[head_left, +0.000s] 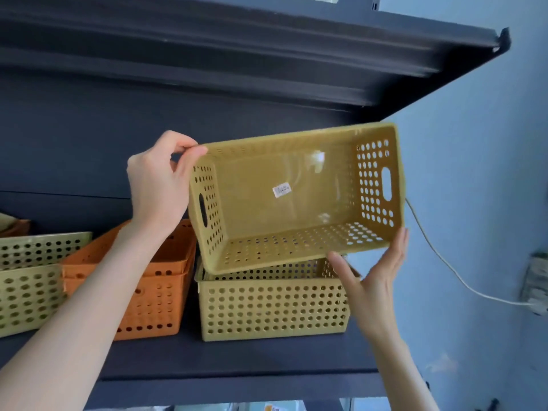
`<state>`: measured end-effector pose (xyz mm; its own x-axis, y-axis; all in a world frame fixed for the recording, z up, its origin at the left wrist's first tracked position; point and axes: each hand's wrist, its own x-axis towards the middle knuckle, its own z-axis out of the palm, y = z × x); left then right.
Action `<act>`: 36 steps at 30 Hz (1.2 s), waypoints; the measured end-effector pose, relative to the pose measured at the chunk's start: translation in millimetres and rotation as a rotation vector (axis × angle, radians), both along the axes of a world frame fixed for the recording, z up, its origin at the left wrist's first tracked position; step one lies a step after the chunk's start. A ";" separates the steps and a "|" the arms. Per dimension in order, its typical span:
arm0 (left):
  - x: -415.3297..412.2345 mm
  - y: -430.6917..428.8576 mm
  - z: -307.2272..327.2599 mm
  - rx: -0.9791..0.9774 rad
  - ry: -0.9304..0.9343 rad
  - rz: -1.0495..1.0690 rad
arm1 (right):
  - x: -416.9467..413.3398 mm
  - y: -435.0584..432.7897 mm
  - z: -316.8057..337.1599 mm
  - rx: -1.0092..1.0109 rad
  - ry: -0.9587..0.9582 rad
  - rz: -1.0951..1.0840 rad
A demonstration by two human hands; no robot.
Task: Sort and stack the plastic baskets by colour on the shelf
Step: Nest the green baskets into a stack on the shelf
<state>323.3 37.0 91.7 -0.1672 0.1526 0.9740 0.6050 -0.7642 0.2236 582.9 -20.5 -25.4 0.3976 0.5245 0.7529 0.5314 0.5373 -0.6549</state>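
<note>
I hold a yellow perforated basket (296, 200) in the air, tipped so its open side faces me, a white sticker on its inner bottom. My left hand (157, 185) pinches its upper left rim. My right hand (373, 277) supports its lower right edge from below, fingers spread. Directly under it another yellow basket (272, 307) stands on the dark shelf (237, 360). To the left sit two nested orange baskets (154, 292), and further left a stack of paler yellow-green baskets (29, 286).
A dark upper shelf (267, 54) overhangs close above the held basket. A blue wall (474, 173) lies to the right, with a white cable (444, 262) running to a socket strip (536, 286).
</note>
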 end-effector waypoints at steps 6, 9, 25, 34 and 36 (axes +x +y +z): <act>-3.8 6.3 -7.5 -0.109 -0.047 -0.019 | 22.9 2.4 7.5 0.034 0.122 0.159; 0.9 13.3 -13.9 -0.227 -0.127 -0.106 | 24.7 4.2 4.8 0.031 0.102 0.120; 28.9 26.1 -84.5 -0.479 -0.163 -0.252 | 20.0 29.8 -12.8 -0.190 -0.012 -0.042; 43.9 24.8 -104.9 -0.102 0.404 0.242 | 28.4 30.5 -6.2 -0.229 -0.066 -0.091; 41.6 27.8 -104.3 -0.123 0.425 0.234 | 26.2 29.7 -7.3 -0.286 -0.088 -0.105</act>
<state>364.9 64.8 -12.6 0.1972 0.2766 0.9405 0.8143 -0.5804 -0.0001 609.1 9.2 -32.7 0.4009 0.6793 0.6147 0.6355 0.2770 -0.7207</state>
